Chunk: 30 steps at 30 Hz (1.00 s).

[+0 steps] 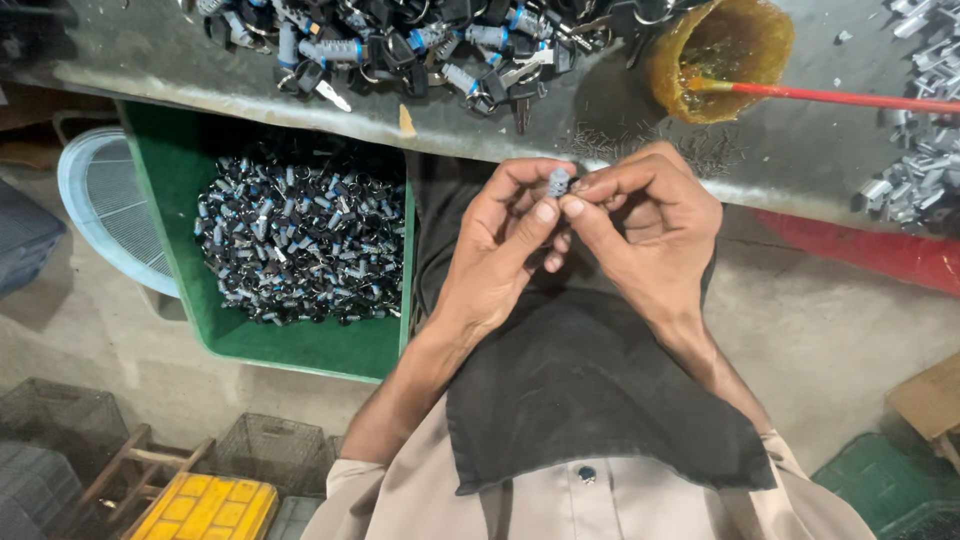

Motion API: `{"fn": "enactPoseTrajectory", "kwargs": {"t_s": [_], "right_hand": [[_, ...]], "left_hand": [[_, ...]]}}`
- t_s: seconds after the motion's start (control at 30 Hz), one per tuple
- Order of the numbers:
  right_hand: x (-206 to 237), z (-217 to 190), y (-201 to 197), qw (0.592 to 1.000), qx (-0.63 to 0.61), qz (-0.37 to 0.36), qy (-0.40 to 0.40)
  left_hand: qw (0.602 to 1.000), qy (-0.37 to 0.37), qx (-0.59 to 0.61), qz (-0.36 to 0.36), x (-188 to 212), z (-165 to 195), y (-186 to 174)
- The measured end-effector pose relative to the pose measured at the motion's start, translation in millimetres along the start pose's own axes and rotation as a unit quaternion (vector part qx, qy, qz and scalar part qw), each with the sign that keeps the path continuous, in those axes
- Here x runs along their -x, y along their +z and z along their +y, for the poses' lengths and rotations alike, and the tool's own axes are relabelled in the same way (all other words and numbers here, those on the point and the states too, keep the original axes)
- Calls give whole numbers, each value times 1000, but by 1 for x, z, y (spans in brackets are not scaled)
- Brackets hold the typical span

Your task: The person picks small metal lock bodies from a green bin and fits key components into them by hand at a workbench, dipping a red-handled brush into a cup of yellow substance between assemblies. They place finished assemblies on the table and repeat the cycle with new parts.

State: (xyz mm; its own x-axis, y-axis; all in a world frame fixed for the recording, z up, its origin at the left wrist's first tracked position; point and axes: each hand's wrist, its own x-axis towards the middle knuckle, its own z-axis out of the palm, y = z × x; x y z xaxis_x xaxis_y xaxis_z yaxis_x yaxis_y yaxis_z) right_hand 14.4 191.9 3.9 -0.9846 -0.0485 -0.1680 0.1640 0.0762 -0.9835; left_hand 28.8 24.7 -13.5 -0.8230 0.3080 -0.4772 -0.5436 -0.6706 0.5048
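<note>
Small grey cylinder (pixel 558 182) pinched between fingertips of left hand (pixel 505 250) and right hand (pixel 650 225), just off bench (pixel 790 160) front edge. Keep grip light, part upright, elbows steady over dark cloth (pixel 580 390).

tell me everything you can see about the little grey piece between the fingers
The small grey cylinder looks like metal, ridged along its side, too small to make out finer parts. It stands roughly upright, pinched between the fingertips of the left hand and the right hand, which meet around it. It is held above a dark cloth on the lap, just in front of the workbench edge.
</note>
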Motion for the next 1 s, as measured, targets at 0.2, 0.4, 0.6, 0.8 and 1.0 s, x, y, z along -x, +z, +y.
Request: {"fn": "enactPoseTrajectory", "kwargs": {"t_s": [0.2,0.4,0.6,0.8,1.0], "right_hand": [[4,-10,-3,999,10,-4,30],[7,-3,-10,977,-198,-27,78],[-2,-2,-59,937,-299,164,77],[0,-9,-115,966,196,155,-71],[9,-3,-114,964,10,254,-76]], "left_hand": [[996,13,-88,-5,6,4,-3],[993,-34,-107,-38,3,17,1],[982,25,-178,-55,1,30,12],[999,-2,-20,-29,-46,-4,28],[994,-49,92,-18,-63,-15,21]]}}
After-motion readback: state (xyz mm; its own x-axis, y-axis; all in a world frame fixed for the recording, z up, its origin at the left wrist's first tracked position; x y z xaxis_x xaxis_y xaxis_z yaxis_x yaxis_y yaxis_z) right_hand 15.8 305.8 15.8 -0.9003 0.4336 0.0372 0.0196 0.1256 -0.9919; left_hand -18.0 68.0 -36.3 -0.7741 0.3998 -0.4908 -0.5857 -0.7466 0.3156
